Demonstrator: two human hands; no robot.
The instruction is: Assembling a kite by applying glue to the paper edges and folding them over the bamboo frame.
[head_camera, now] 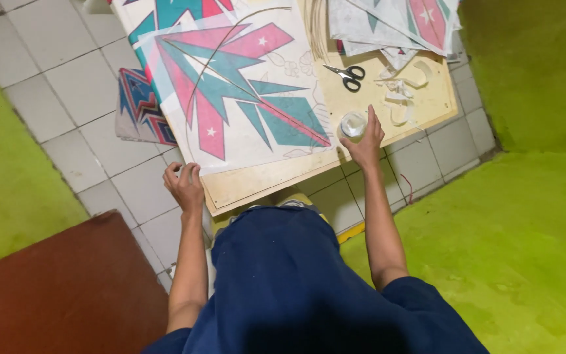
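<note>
Right hand grips a small clear jar; contents unclear; left hand curls closed at board edge.

Thin paper kite, matt wooden board, glossy floor tiles

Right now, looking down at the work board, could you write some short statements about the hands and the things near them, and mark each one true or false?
1. The right hand rests on a small round clear container. True.
2. The scissors are held in the left hand. False: they lie on the wooden board, beyond the right hand, touched by neither hand.
3. The left hand is at the near left corner of the board. True.
4. The kite on the board is yellow and black. False: it is white with pink and teal shapes.
5. The board lies on a tiled floor. True.
</note>
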